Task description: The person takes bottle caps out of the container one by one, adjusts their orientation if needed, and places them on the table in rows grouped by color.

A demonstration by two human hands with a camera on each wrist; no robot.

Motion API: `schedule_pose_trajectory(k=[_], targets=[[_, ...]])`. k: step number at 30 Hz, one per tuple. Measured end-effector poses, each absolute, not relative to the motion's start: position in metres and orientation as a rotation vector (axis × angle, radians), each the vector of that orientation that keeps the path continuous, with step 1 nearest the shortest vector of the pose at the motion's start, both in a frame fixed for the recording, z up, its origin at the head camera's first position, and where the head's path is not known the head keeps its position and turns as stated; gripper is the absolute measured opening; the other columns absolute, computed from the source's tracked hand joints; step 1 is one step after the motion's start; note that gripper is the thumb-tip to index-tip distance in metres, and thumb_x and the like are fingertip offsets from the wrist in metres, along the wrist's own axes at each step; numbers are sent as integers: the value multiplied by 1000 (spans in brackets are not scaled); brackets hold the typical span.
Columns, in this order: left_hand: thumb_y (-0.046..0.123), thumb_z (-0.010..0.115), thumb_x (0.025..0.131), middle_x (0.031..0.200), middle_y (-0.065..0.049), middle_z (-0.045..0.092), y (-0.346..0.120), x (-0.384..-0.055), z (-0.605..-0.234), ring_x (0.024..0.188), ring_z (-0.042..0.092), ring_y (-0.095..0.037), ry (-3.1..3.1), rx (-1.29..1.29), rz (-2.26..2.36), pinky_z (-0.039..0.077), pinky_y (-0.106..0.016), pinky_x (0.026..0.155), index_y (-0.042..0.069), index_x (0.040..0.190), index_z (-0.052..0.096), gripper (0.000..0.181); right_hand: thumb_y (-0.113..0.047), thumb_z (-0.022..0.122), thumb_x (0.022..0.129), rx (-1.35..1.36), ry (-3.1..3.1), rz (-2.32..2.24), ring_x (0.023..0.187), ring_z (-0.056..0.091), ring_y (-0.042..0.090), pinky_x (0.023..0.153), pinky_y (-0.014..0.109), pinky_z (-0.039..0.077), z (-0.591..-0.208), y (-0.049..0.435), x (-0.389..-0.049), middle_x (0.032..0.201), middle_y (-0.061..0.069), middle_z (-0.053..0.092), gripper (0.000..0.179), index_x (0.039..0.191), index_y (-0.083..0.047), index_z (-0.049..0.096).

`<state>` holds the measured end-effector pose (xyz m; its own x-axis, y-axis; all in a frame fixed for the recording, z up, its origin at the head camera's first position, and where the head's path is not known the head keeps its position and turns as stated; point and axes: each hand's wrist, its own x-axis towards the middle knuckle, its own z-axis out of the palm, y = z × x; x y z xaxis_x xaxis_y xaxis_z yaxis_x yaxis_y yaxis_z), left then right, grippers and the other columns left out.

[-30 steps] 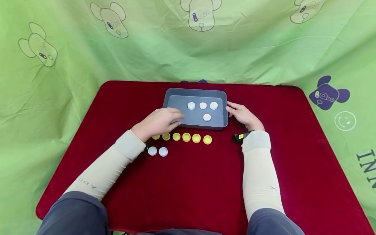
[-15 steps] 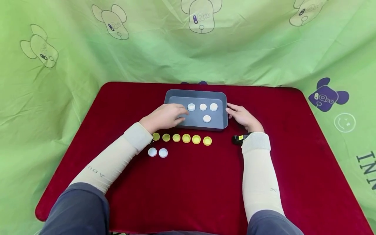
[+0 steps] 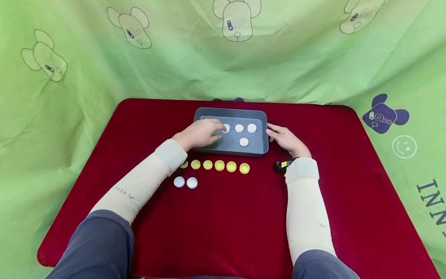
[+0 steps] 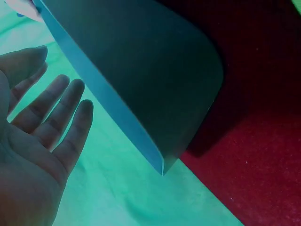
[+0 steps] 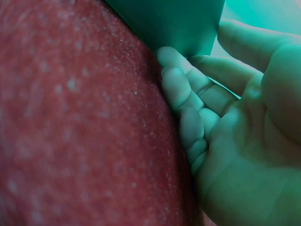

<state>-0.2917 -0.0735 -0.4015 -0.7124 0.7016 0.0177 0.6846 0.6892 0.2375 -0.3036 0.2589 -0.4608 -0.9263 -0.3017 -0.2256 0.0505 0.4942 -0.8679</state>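
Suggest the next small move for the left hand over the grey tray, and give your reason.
Probably lift the left hand clear of the grey tray, fingers relaxed. It seems to hold nothing, its fingertips by the leftmost white cap in the tray. Two white caps lie on the red cloth, likely next.

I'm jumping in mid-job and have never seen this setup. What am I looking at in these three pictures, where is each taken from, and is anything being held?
No machine: a person works with two bare hands. The wide picture comes from a head camera looking down; the two close, tinted ones come from cameras on each wrist. On the red table stands a grey tray with four white caps inside. In front of it lie a row of yellow caps and two white caps. The left hand reaches over the tray, its fingers relaxed and holding nothing, near the leftmost white cap. The right hand rests its fingers against the tray's right wall.
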Motion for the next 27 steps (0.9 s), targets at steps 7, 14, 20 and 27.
schedule_pose_trajectory(k=[7, 14, 20, 27], targets=[[17, 66, 93, 123, -2, 61, -70, -305, -403, 114, 56, -17, 2809, 1082, 384, 45, -37, 96, 12, 123, 67, 30, -31, 50, 103, -242, 2366, -1427, 92, 54, 26, 95, 39, 35, -460, 257, -304, 93, 15, 57, 55, 151, -9, 36], [19, 64, 94, 129, -5, 58, -64, -315, -409, 120, 53, -20, 2777, 1065, 334, 44, -40, 98, 13, 130, 62, 36, -31, 50, 103, -221, 2385, -1419, 92, 54, 26, 95, 39, 35, -461, 259, -302, 92, 15, 57, 54, 151, -10, 36], [21, 64, 95, 132, -6, 56, -63, -321, -412, 122, 51, -21, 2769, 1054, 305, 45, -43, 96, 14, 131, 62, 37, -33, 50, 102, -208, 2387, -1408, 93, 53, 27, 95, 40, 34, -457, 257, -302, 92, 16, 55, 55, 151, -11, 36], [23, 63, 95, 137, -8, 50, -64, -324, -417, 124, 50, -23, 2751, 1038, 292, 45, -45, 96, 16, 135, 59, 40, -36, 48, 102, -171, 2390, -1347, 97, 51, 28, 97, 43, 31, -452, 257, -300, 93, 16, 55, 57, 153, -14, 33]])
